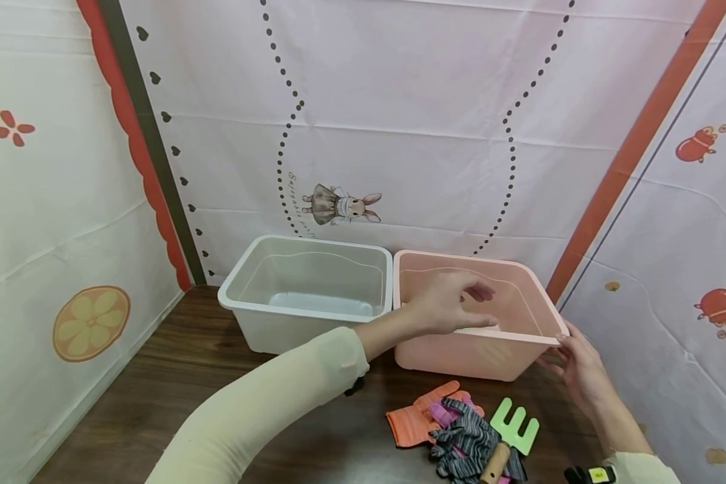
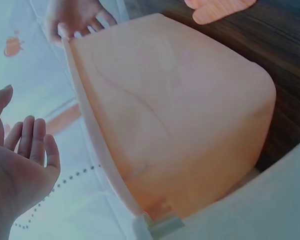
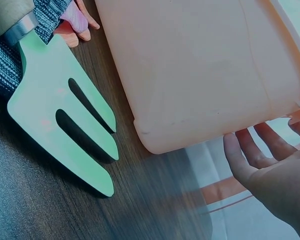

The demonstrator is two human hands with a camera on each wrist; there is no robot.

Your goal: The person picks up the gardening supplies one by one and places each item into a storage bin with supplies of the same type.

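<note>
"What's at the left end of your feed?"

"A pale grey-white rectangular plastic bin (image 1: 272,329), standing on the dark wood-grain table (image 1: 139,410). I'd guess it's set at the back so its mouth faces the person squarely."

"And next to it?"

"A peach-pink rectangular plastic bin (image 1: 448,355), nearly rim to rim with the first, probably paired so one arm can reach both. In front of it lie an orange knitted glove (image 1: 416,418), some purple-pink fabric (image 1: 441,413) and a black-and-grey striped knitted glove (image 1: 464,433), all in one heap (I can't count the gloves from here). Further right is a light-green hand fork with a wooden handle (image 1: 513,427). Its handle lies on the striped glove, which likely props it up. The heap sits near both hands, handy for either."

"What are the hands doing?"

"The left hand (image 1: 444,302) reaches across over the peach-pink bin's mouth, thumb spread well away from loosely bent fingers. I see nothing in it, and my left wrist view shows it apart from the rim. The right hand (image 1: 583,368), furthest right, pinches that bin's near corner, some fingertips tucked beneath the rim. I read that as steadying: a light plastic shell could slide if bumped."
</note>
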